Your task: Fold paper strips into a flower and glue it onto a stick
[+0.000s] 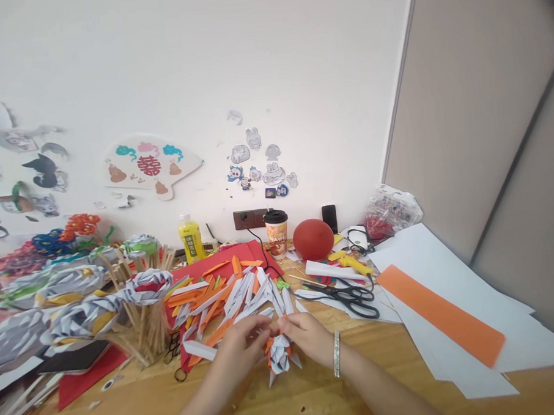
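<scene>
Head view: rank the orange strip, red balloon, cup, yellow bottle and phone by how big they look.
1. Orange strip
2. Red balloon
3. Cup and yellow bottle: too alike to rank
4. Phone

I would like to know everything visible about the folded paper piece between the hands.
The folded paper piece has overlapping white folds, like petals, with orange paper around them and pointed tips sticking out below. Fingers of the left hand and right hand hold its upper edge, over the wooden table. Whether it also touches the wood, I cannot tell.
</scene>
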A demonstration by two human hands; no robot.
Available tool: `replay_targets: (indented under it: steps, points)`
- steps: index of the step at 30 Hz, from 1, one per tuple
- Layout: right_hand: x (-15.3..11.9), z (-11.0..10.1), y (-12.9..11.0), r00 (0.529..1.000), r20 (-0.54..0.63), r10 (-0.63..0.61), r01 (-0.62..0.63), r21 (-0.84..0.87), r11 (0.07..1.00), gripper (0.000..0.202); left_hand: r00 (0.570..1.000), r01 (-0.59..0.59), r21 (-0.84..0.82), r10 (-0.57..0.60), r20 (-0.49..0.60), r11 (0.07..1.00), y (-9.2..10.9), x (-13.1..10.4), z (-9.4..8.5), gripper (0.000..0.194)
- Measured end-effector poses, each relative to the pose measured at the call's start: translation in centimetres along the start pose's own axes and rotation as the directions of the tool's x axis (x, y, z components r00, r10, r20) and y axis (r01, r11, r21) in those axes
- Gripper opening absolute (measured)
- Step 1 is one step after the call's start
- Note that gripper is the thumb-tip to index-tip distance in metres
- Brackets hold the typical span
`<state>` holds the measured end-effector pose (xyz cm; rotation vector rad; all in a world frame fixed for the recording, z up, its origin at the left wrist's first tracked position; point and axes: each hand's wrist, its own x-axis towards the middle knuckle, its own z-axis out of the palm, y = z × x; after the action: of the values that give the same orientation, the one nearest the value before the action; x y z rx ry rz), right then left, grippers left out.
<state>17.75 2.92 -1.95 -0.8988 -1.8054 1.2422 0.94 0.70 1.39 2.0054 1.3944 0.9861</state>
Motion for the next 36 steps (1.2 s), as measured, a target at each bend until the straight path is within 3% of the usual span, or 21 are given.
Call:
replay_targets:
  steps: [2, 6, 8, 14, 20, 22, 25, 27, 29, 36]
  points:
    - [0.1, 0.0, 0.1, 0.997, -0.071, -0.021, 0.015, -0.087, 0.996, 0.039, 0.998, 0.027, -0.038, -0.028, -0.048, 0.999, -0.1, 0.0, 0.3, 0.016]
    - [0.1, 0.0, -0.4, 0.992, -0.119, -0.036, 0.031, -0.043, 0.999, 0.014, 0.993, 0.021, -0.036, -0.025, -0.113, 0.999, -0.7, 0.0, 0.5, 0.014]
    - [0.1, 0.1, -0.8, 0.987, -0.150, -0.059, 0.051, -0.061, 0.997, 0.009, 0.995, 0.001, -0.030, -0.004, -0.101, 1.000, -0.7, -0.1, 0.6, 0.016]
    - [-0.1, 0.4, -1.4, 0.937, -0.271, -0.222, 0.110, -0.373, 0.921, 0.006, 0.992, -0.128, 0.019, 0.128, -0.018, 0.992, 0.1, -0.5, 0.6, 0.023]
    - [-0.6, 0.9, -1.1, 0.864, -0.216, -0.454, 0.296, -0.512, 0.806, 0.005, 0.983, -0.105, 0.090, 0.117, -0.139, 0.990, -0.1, -0.8, 0.9, 0.013]
    - [-0.8, 1.0, -1.1, 0.841, -0.203, -0.501, 0.333, -0.537, 0.775, 0.006, 0.963, -0.169, 0.109, 0.188, -0.194, 0.980, -0.2, -0.9, 1.0, 0.011]
    - [-1.0, 1.0, -1.3, 0.814, -0.207, -0.542, 0.357, -0.558, 0.749, 0.007, 0.899, -0.324, 0.148, 0.353, -0.259, 0.934, 0.0, -1.1, 0.9, 0.007]
    - [-1.1, 1.0, -1.6, 0.806, -0.198, -0.558, 0.367, -0.573, 0.733, 0.007, 0.857, -0.401, 0.185, 0.439, -0.270, 0.897, 0.2, -1.2, 0.7, 0.005]
    - [-1.2, 0.9, -2.0, 0.809, -0.174, -0.562, 0.374, -0.586, 0.719, 0.007, 0.841, -0.434, 0.216, 0.479, -0.250, 0.875, 0.5, -1.3, 0.5, 0.004]
    - [-1.3, 0.2, -3.0, 0.839, -0.083, -0.538, 0.423, -0.522, 0.740, 0.006, 0.909, -0.378, 0.141, 0.395, -0.133, 0.915, 0.9, -1.2, 0.0, 0.007]
